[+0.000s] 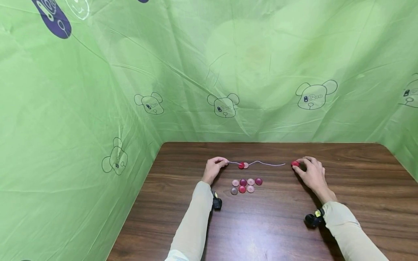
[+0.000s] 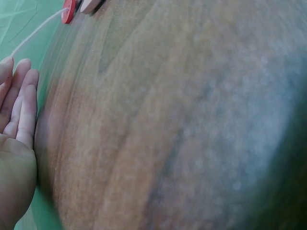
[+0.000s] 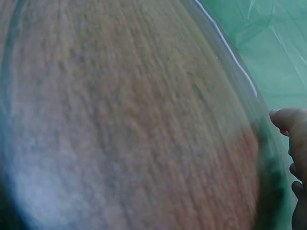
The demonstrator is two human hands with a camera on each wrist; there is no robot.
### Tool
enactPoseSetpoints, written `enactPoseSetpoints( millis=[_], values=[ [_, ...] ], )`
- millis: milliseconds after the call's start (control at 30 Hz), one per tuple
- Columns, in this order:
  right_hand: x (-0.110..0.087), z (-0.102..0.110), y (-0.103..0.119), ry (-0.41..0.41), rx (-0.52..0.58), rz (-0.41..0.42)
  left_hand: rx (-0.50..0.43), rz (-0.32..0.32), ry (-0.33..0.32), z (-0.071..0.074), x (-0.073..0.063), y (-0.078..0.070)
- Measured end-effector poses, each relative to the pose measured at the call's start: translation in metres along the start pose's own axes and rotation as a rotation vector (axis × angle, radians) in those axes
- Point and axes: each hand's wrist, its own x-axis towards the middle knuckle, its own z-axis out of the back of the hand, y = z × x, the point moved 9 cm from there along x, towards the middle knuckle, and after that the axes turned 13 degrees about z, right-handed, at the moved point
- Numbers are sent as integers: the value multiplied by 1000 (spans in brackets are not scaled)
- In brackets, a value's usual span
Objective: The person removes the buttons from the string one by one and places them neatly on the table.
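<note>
My left hand [image 1: 214, 169] pinches one end of a thin pale purple string [image 1: 267, 164] between thumb and finger. A red button [image 1: 241, 165] and a pink button [image 1: 246, 165] sit on the string side by side; the left wrist view also shows the string running from my fingers to the red button [image 2: 69, 11]. To the right, my right hand [image 1: 312, 175] holds another red button [image 1: 295, 164] between thumb and fingers, a little apart from the string's other end. In the right wrist view, the hand mostly hides this button [image 3: 284, 132].
Several loose buttons, pink, maroon, red and grey, lie in two rows nearer me, among them a maroon button [image 1: 258, 181] and a grey button [image 1: 234, 191]. All lie on a dark wooden table [image 1: 261, 224]. Green cloth [image 1: 261, 123] hangs behind and beside it.
</note>
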Motion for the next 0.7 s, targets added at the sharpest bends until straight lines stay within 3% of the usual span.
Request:
enactPoseSetpoints(
  millis=[367, 700],
  values=[
    [9, 20, 13, -136, 39, 40, 4, -2, -3, 0, 1, 1],
    [18, 30, 41, -193, 87, 92, -14, 1, 10, 0, 2, 2]
  ],
)
